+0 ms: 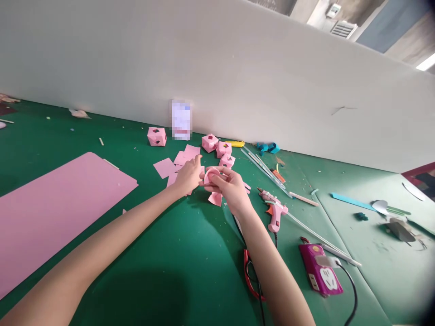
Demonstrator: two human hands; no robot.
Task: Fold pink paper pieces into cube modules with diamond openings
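Nearest, red-handled scissors (249,276) lie on the green table (190,262) partly under the right forearm, with a magenta power strip (319,271) to their right and a large pink sheet (50,203) far to the left. Past them, the left hand (189,175) and right hand (230,184) meet above the table, fingers of both pinched shut on a curled pink paper piece (212,175), a pink glue gun (275,213) lying near the right wrist. Beyond lie flat pink squares (176,163), then folded pink cubes (217,147) near the white wall (238,68)

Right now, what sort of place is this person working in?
Probably a paper-craft workbench, perhaps in a workshop. A pink glue gun lies on the green table, folded pink cubes stand by the white wall, and the right hand holds a pink paper piece, with the left hand against it.
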